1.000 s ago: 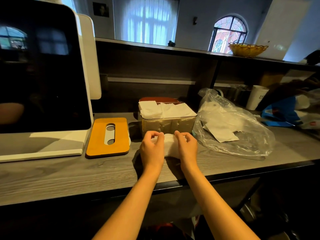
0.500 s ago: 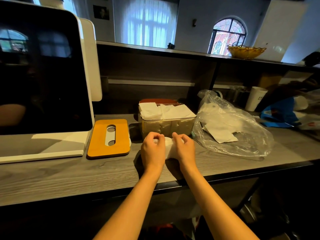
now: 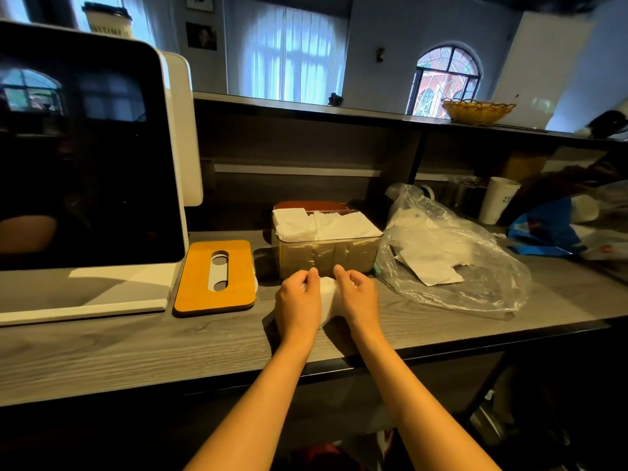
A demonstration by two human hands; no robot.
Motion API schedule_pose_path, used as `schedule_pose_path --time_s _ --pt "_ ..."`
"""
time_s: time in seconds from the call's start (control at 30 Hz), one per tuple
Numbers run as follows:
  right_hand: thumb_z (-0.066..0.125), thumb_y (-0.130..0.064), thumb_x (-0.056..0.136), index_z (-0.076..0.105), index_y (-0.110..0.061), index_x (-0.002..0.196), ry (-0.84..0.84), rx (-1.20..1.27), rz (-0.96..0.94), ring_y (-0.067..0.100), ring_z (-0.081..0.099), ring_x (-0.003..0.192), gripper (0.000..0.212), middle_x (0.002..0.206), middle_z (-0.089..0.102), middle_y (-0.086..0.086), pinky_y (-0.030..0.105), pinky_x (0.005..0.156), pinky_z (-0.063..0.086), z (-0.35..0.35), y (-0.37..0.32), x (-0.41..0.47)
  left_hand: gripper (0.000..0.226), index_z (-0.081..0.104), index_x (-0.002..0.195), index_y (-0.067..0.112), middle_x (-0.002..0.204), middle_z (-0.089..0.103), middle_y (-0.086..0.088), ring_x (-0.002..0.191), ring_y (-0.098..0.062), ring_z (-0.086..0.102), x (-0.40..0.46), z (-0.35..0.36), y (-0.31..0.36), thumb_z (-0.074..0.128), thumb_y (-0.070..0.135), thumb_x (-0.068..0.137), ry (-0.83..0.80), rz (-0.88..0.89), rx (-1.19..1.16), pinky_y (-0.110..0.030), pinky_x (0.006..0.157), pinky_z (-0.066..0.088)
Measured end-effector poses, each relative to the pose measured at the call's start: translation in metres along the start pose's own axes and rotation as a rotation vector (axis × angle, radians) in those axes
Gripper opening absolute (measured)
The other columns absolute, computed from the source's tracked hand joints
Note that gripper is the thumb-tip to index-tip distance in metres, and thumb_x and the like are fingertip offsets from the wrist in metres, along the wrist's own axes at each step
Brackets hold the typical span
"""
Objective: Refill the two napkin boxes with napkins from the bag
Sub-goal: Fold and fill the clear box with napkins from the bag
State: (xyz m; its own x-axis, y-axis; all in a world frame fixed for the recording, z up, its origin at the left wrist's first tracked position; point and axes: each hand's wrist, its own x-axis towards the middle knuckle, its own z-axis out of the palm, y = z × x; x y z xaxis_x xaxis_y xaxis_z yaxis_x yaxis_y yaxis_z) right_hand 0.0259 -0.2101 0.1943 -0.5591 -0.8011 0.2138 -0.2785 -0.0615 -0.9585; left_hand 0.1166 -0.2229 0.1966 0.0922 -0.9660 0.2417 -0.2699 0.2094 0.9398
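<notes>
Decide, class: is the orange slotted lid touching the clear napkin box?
Apart. The head view shows a dark strip of counter between the orange slotted lid and the clear napkin box.

Both hands cover most of the napkin stack (image 3: pixel 327 297); a second box (image 3: pixel 311 205) hides behind the filled one.

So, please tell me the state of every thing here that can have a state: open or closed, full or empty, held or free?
Clear napkin box: lid off, filled with napkins to the rim.
Orange lid: flat on the counter, apart from the box.
Plastic bag: open, lying slack, some napkins inside.
Napkin stack: gripped between both hands on the counter.
Left hand: grips the stack.
Right hand: grips the stack.
Screen: dark.
</notes>
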Motion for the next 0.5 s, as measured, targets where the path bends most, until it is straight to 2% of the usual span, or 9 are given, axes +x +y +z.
schedule_pose_path --time_s 0.13,0.2,0.27,0.3,0.4,0.43,0.5 --pt "0.054 -0.038 0.099 0.058 -0.001 0.062 0.035 -0.004 -0.047 0.021 0.051 0.057 0.051 0.059 0.055 0.018 0.033 0.055 0.037 -0.002 -0.001 -0.005 0.05 0.05 0.057 0.016 0.054 0.051 0.002 0.053 -0.011 0.05 -0.002 -0.004 0.001 0.051 0.041 0.099 0.008 0.019 -0.015 -0.021 0.047 0.031" --pt "0.053 -0.036 0.099 0.057 -0.005 0.061 0.052 0.009 -0.093 0.019 0.05 0.055 0.049 0.058 0.054 0.016 0.029 0.052 0.035 -0.005 -0.004 -0.009 0.05 0.048 0.055 0.017 0.053 0.048 0.003 0.051 -0.008 0.047 -0.003 -0.009 0.003 0.053 0.043 0.098 -0.01 0.052 -0.047 -0.019 0.047 0.029" --pt "0.054 -0.034 0.099 0.057 -0.006 0.061 0.101 0.028 -0.115 0.019 0.051 0.055 0.047 0.059 0.055 0.02 0.024 0.049 0.034 -0.008 -0.006 -0.012 0.04 0.057 0.064 0.018 0.061 0.055 0.004 0.059 -0.007 0.051 -0.004 -0.012 0.003 0.056 0.043 0.095 -0.119 0.114 -0.053 -0.019 0.051 0.032" --pt "0.054 -0.034 0.099 0.058 -0.006 0.062 0.13 0.039 -0.114 0.019 0.053 0.056 0.047 0.06 0.057 0.019 0.024 0.049 0.036 -0.01 -0.007 -0.012 0.033 0.065 0.075 0.017 0.07 0.061 0.003 0.067 -0.009 0.055 -0.004 -0.014 0.003 0.058 0.043 0.094 -0.193 0.14 -0.032 -0.019 0.054 0.034" --pt "0.054 -0.035 0.099 0.06 -0.008 0.063 0.174 0.109 -0.077 0.019 0.056 0.058 0.045 0.059 0.058 0.011 0.03 0.053 0.04 -0.016 -0.015 -0.011 0.029 0.071 0.105 0.011 0.093 0.067 -0.001 0.086 -0.013 0.06 -0.001 -0.018 0.005 0.066 0.037 0.091 -0.361 0.195 0.031 -0.018 0.061 0.039" --pt "0.053 -0.035 0.099 0.061 -0.011 0.064 0.145 0.136 -0.057 0.019 0.058 0.06 0.044 0.061 0.059 0.008 0.03 0.055 0.042 -0.019 -0.02 -0.01 0.03 0.071 0.109 0.012 0.097 0.067 -0.001 0.09 -0.014 0.06 0.001 -0.02 0.006 0.068 0.035 0.09 -0.368 0.18 0.004 -0.017 0.062 0.041" --pt "0.051 -0.034 0.1 0.066 -0.018 0.076 -0.01 0.151 -0.017 0.018 0.062 0.073 0.032 0.075 0.065 0.003 0.031 0.061 0.047 -0.025 -0.034 -0.007 0.028 0.07 0.111 0.014 0.102 0.067 -0.001 0.094 -0.016 0.061 0.005 -0.027 0.015 0.07 0.031 0.089 -0.278 0.104 -0.104 -0.021 0.063 0.047"
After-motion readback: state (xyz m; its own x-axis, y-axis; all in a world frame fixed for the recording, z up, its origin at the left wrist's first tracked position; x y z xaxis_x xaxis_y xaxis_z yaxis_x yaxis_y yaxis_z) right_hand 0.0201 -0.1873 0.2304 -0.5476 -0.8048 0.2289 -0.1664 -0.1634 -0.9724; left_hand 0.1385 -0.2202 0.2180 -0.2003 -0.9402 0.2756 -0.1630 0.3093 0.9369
